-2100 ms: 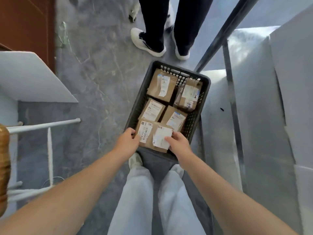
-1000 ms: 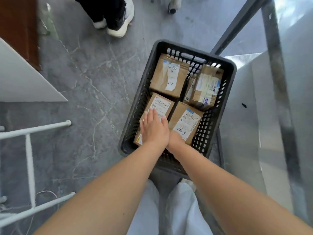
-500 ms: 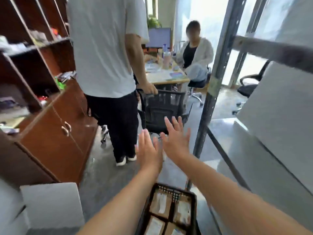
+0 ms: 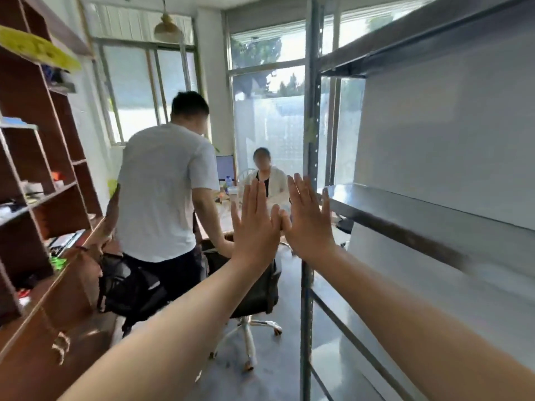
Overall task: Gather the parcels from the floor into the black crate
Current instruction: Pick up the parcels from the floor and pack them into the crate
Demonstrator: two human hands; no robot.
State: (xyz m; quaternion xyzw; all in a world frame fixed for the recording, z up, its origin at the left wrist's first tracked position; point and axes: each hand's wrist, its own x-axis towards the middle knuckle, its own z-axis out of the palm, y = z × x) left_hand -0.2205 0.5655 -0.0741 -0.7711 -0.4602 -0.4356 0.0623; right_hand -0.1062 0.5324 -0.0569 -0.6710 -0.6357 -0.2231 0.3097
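Holding my left hand (image 4: 256, 224) and right hand (image 4: 308, 219) up flat, fingers straight and thumbs about touching, I grip nothing. Neither the black crate nor any parcel shows; both are outside the view. That's the risk, I think: looking ahead like this, I could miss a parcel on the floor, trip, or knock my right hand on the metal rack (image 4: 311, 140) just beside it. Counted: two hands, one standing person (image 4: 162, 192), one seated person (image 4: 265, 175), one rack, one white-based office chair (image 4: 252, 290), no parcels, no crate.

Brown shelving (image 4: 43, 175), metal rack (image 4: 312, 82), black office chair (image 4: 260, 293) beside a standing person (image 4: 162, 192).
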